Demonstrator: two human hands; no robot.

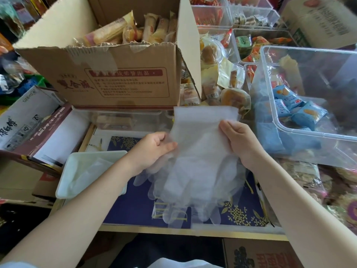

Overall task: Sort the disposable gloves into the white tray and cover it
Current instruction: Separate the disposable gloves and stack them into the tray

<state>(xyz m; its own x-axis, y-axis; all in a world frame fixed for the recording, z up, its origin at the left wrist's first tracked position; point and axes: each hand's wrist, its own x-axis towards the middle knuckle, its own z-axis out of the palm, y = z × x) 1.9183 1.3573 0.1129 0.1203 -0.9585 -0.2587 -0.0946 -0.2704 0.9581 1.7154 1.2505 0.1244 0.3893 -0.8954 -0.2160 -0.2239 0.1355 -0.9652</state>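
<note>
Cluttered storeroom corner: cardboard box (108,74) of wrapped snacks at the back, clear bins (313,105) of packets to the right, blue patterned tabletop (135,207) in front.

Stack of disposable gloves (199,161) held up over the tabletop, cuffs away from the person, fingers drooping toward them. Left hand (152,149) pinches the stack's left edge, thumb on top. Right hand (239,142) grips the right edge, fingers curled round the film.

White tray (63,182) sits just left of the gloves, under the left forearm; some thin film already seems to lie inside. No lid that I can pick out.

Step in hand, as I read it: squaring the stack before it goes in. To do it well, keep both pinches on the cuff end, let the fingers hang even, fold if the stack is longer than the tray, then lower it flat so nothing slides out or overhangs the rim, which would foul a cover.
</note>
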